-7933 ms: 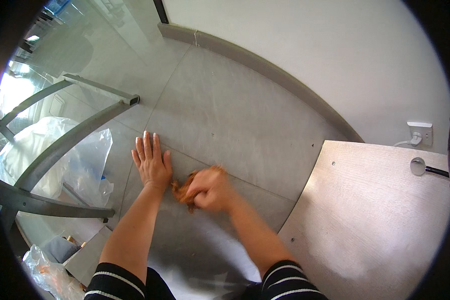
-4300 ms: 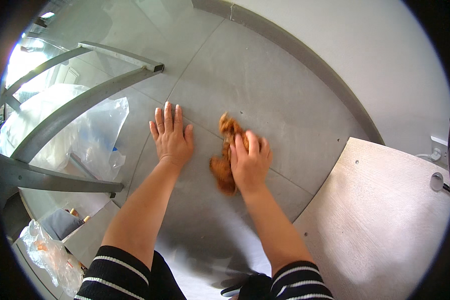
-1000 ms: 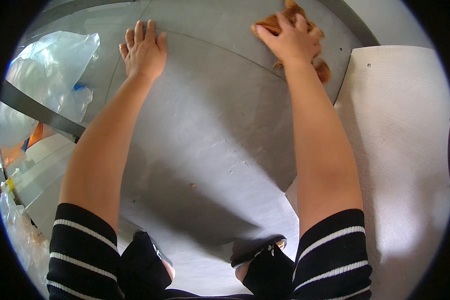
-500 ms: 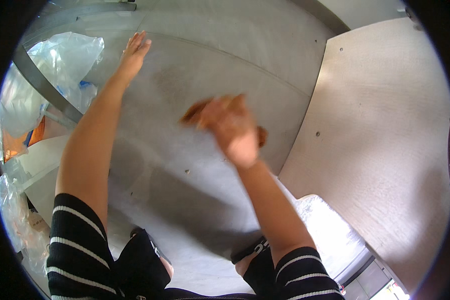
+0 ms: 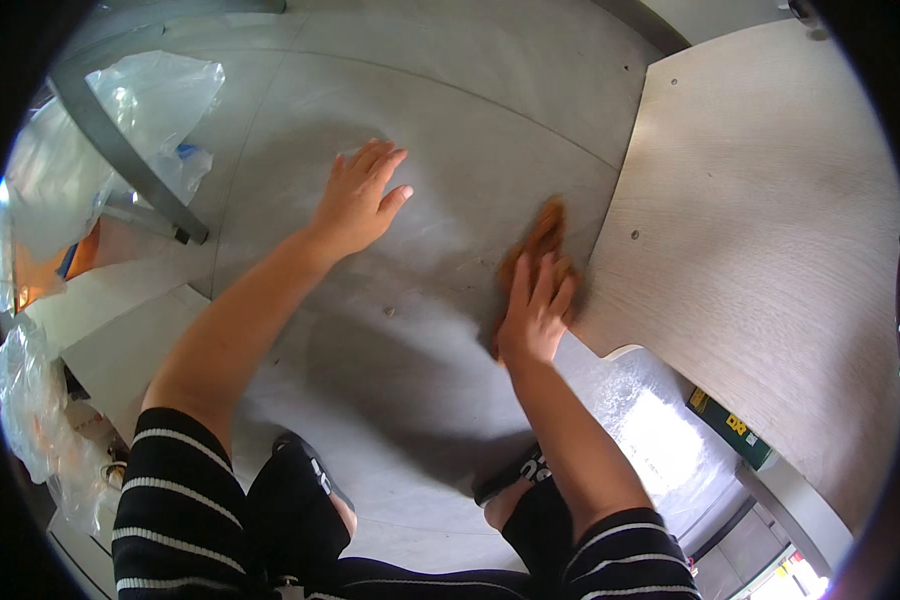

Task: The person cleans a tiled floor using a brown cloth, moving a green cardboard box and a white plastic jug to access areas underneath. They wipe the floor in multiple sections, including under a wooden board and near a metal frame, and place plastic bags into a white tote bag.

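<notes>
Grey floor tiles spread to the left of a pale wood-grain panel. Just beside that panel's left edge, a rumpled rust-brown cloth lies on the tiles under the right hand, its fingers laid across the fabric; whether they pinch it cannot be told. Farther left from the panel, the left hand is open, fingers loosely extended. Farthest left of the panel are a grey metal leg and a clear plastic bag.

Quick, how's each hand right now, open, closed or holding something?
Left hand: open, holding nothing.
Right hand: laid over the brown rag; whether its grip is closed can't be told.
</notes>
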The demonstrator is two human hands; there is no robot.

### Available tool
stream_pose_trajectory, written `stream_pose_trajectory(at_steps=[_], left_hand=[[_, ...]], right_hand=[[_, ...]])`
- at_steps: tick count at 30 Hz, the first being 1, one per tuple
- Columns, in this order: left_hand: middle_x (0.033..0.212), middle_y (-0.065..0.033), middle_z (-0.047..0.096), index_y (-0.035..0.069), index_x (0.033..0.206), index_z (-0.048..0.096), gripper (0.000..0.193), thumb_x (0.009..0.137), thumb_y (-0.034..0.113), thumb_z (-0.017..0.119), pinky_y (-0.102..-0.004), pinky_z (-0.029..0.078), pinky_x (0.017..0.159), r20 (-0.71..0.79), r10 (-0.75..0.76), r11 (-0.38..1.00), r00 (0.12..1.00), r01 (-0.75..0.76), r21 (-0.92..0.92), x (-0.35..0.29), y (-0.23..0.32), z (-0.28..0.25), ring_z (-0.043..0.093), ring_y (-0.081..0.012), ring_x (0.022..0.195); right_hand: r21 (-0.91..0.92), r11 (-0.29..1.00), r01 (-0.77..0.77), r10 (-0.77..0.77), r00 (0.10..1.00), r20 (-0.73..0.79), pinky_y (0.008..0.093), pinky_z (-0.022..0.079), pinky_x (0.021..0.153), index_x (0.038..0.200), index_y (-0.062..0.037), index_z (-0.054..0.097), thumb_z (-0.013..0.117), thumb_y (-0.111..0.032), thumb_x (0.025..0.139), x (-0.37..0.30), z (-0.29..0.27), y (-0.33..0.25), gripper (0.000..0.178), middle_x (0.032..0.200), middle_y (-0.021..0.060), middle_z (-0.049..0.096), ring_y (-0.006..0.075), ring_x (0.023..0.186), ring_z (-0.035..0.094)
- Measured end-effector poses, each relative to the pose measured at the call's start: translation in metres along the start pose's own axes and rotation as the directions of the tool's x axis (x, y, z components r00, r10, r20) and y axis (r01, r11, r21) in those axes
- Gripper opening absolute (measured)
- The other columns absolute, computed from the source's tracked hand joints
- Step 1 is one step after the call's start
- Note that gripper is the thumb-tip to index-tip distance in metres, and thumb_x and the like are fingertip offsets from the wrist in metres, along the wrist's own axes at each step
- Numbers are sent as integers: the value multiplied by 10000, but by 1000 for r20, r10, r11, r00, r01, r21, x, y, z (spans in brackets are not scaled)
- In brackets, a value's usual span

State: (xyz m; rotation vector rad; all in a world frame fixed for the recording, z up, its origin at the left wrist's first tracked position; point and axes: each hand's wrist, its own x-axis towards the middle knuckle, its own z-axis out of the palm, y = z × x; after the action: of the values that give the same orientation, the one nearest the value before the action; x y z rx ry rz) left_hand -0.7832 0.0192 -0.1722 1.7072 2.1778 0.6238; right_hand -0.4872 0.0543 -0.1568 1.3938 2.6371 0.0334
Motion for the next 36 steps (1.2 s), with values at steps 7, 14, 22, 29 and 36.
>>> stream_pose_trajectory(at_steps=[7, 14, 22, 29, 36], left_hand=[[1453, -147, 434, 86, 1381, 458, 500, 938, 269, 599, -612, 225, 1115, 151, -52, 997, 987, 44, 58, -23, 17, -42, 390, -332, 1358], [1472, -138, 411, 88, 1355, 492, 481, 930, 287, 602, -629, 240, 1108, 335, -71, 948, 940, -41, 316, -44, 42, -90, 365, -309, 1380], [1522, -135, 355, 109, 1387, 474, 488, 955, 322, 552, -637, 205, 1123, 392, -319, 922, 863, 187, 338, -69, 49, -75, 313, -306, 1416], [1515, -135, 350, 104, 1355, 488, 452, 934, 242, 576, -635, 266, 1095, 173, -371, 910, 913, 320, 265, -97, 17, -93, 403, -336, 1355], [1537, -166, 312, 111, 1426, 411, 555, 927, 259, 602, -625, 236, 1117, 270, -447, 879, 853, 361, 312, -92, 25, -80, 325, -370, 1404]], right_hand=[[438, 753, 492, -415, 871, -264, 514, 435, 967, 1368, -172, 544, 646, -86, 786, -14, -35, 8, 597, 1489, 120, 405, 415, 1271, 453], [310, 943, 125, -85, 986, -141, 453, 357, 1089, 1408, -101, 459, 650, 7, 677, 102, -31, 16, 763, 1478, 167, 364, 428, 1266, 387], [430, 448, 784, -678, 611, -409, 470, 470, 861, 1018, -162, 651, 696, -210, 710, -134, 14, -78, 315, 1219, 67, 551, 308, 1153, 508], [686, 389, 615, -778, 618, -114, 393, 522, 776, 850, -212, 686, 748, -67, 542, 26, -107, -40, 346, 1041, -1, 621, 297, 998, 563], [223, 949, 223, -195, 971, -141, 487, 418, 1022, 1241, -152, 623, 653, -289, 818, 99, -22, 37, 445, 1418, 77, 473, 413, 1250, 421]])
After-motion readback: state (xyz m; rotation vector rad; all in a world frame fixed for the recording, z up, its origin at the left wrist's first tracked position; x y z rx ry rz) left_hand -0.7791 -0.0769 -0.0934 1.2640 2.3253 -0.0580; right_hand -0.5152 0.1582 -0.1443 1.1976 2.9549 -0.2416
